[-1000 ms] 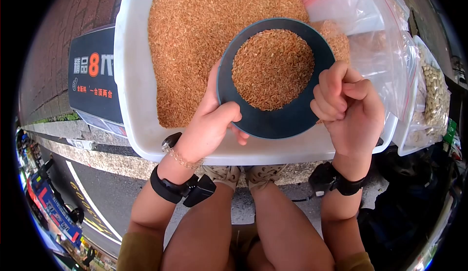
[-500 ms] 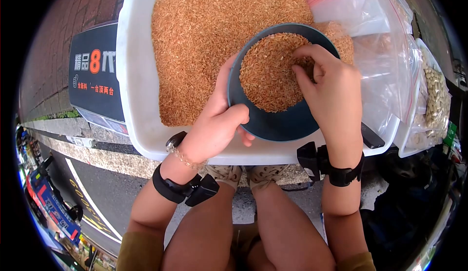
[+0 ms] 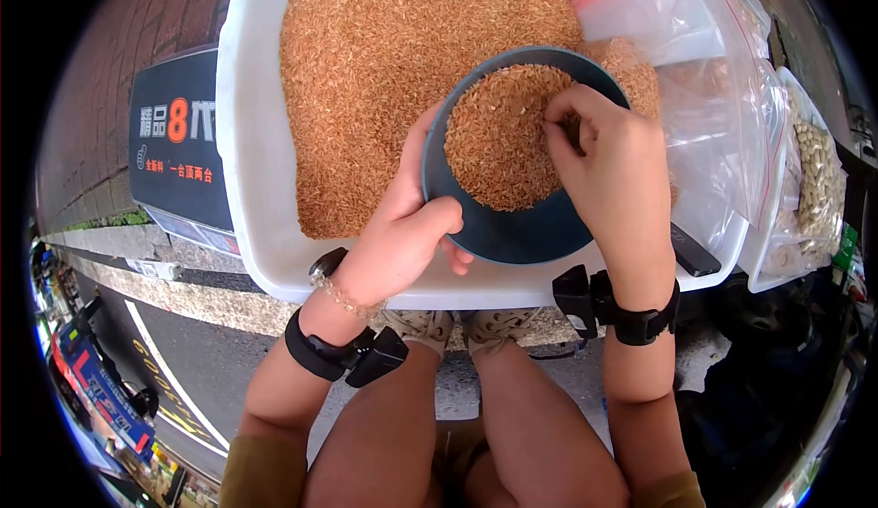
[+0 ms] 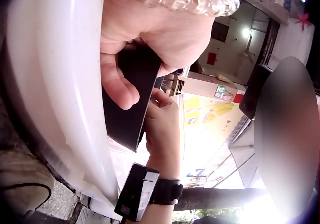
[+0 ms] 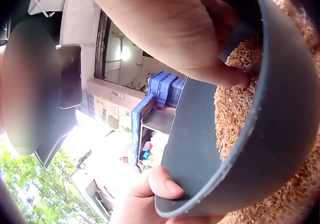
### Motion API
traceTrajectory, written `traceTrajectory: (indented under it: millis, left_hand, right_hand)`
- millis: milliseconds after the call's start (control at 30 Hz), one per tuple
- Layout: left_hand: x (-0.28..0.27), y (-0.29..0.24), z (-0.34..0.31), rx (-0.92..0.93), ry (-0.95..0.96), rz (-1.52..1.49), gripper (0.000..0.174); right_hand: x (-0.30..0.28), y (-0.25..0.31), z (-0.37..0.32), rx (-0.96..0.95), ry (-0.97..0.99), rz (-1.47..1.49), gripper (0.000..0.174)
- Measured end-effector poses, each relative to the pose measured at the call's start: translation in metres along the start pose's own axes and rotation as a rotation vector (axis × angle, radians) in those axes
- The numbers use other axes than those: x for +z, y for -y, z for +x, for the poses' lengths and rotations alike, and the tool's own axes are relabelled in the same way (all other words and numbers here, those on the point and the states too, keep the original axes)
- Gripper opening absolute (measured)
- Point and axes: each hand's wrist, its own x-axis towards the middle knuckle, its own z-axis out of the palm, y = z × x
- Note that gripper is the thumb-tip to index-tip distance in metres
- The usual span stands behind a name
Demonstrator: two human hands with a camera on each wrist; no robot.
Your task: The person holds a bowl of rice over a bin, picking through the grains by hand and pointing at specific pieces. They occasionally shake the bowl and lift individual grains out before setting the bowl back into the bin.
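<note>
Item: dark blue-grey bowl [image 3: 512, 229], round, held tilted over the near right part of a white tub [image 3: 249, 188], above the tub's near rim. Contents: grain heap [image 3: 489, 147], reddish-brown, lying against the far side of the bowl and leaving the near inner wall bare. Left hand [image 3: 393, 243]: fingers gripping the bowl at its left near edge, thumb hooked over the rim inside, the other fingers underneath; bead bracelet and black wrist strap on that arm. Right hand [image 3: 608, 170]: laid over the bowl's right rim, fingers curled with the tips sunk in the grain heap and closed on it; the right wrist view shows one fingertip pressed into the grains. Tub contents: loose grain [image 3: 384, 60] of the same colour, filling the far and middle parts. Adjacent: clear zip bags [image 3: 722, 106] with a pink seal strip, just right of the tub; a bag of pale beans [image 3: 814, 183] farther right; a black printed sign [image 3: 174, 142] against the tub's left wall. Below: the person's bare knees and paved ground.
</note>
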Motion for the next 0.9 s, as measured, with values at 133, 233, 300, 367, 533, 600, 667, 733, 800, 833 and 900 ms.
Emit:
traceTrajectory:
  millis: [133, 233, 300, 367, 533, 600, 667, 733, 800, 833, 900]
  left_hand:
    - [-0.001, 0.001, 0.001, -0.001, 0.002, -0.005, 0.075]
    - [-0.001, 0.000, 0.001, 0.007, 0.013, -0.036, 0.075]
    - [-0.001, -0.001, 0.001, 0.009, 0.011, -0.039, 0.075]
    - [-0.002, -0.001, 0.000, -0.009, 0.013, -0.053, 0.075]
    - [-0.003, -0.001, -0.001, -0.033, -0.006, -0.113, 0.073]
    - [-0.004, 0.000, -0.001, -0.021, 0.002, -0.150, 0.073]
    - [-0.004, 0.002, -0.001, -0.026, -0.049, -0.197, 0.072]
    - [-0.005, 0.001, -0.002, -0.011, -0.045, -0.198, 0.071]
    - [-0.004, 0.000, -0.001, 0.004, -0.043, -0.199, 0.069]
    - [-0.004, 0.000, -0.001, 0.013, -0.055, -0.206, 0.067]
    - [-0.003, 0.000, -0.002, 0.020, -0.073, -0.212, 0.065]
  right_hand:
    - [-0.013, 0.002, -0.006, 0.128, 0.091, 0.235, 0.007]
    - [-0.021, -0.003, -0.017, 0.280, 0.038, 0.900, 0.012]
    - [-0.032, -0.020, -0.025, 0.317, 0.113, 1.299, 0.006]
    - [-0.042, -0.035, -0.033, 0.353, 0.214, 1.818, 0.006]
    - [-0.028, -0.072, -0.051, 0.407, 0.207, 2.309, 0.008]
    - [-0.024, -0.074, -0.055, 0.418, 0.199, 2.309, 0.008]
    - [-0.019, -0.074, -0.056, 0.430, 0.190, 2.311, 0.008]
    - [-0.014, -0.073, -0.054, 0.423, 0.215, 2.328, 0.009]
    - [-0.010, -0.070, -0.051, 0.408, 0.235, 2.334, 0.009]
    - [-0.009, -0.069, -0.050, 0.390, 0.258, 2.339, 0.009]
    - [-0.008, -0.065, -0.049, 0.398, 0.256, 2.334, 0.009]
